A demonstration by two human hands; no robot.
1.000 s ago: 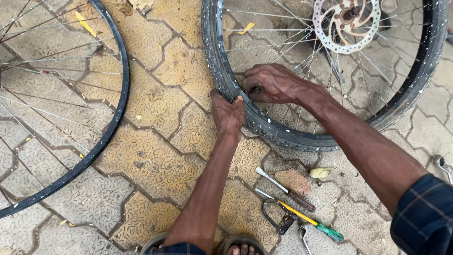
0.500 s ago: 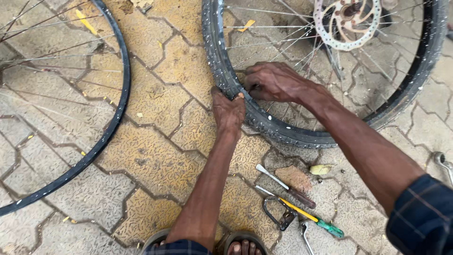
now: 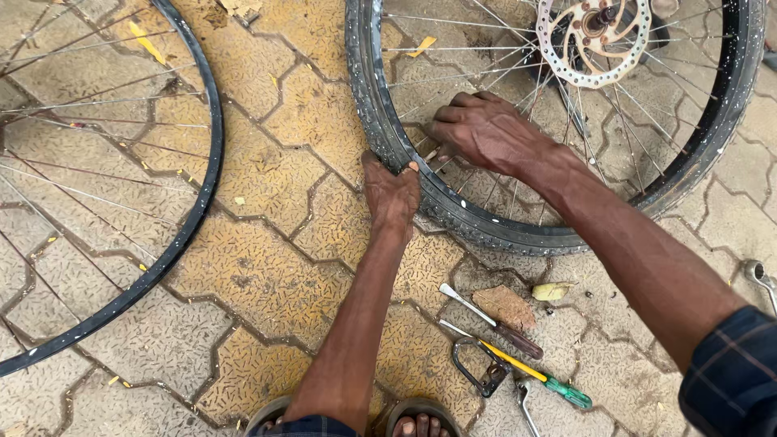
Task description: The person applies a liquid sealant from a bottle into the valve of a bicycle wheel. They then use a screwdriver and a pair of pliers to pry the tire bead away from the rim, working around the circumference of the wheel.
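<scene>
- Yellowish interlocking paving (image 3: 267,267) lies under everything.
- The left hand (image 3: 392,190) has its fingers curled tight over the knobby tyre (image 3: 486,231) at the wheel's near edge.
- The right hand (image 3: 486,129) rests just beyond, fingers bent down among the spokes at the rim; what they hold cannot be told.
- The tyre looks largely on the rim; the stretch under the fingers seems unsettled.
- No containers are in view; screwdrivers (image 3: 518,356) lie loose nearer the feet, and a bare rim (image 3: 182,239) lies left.
</scene>
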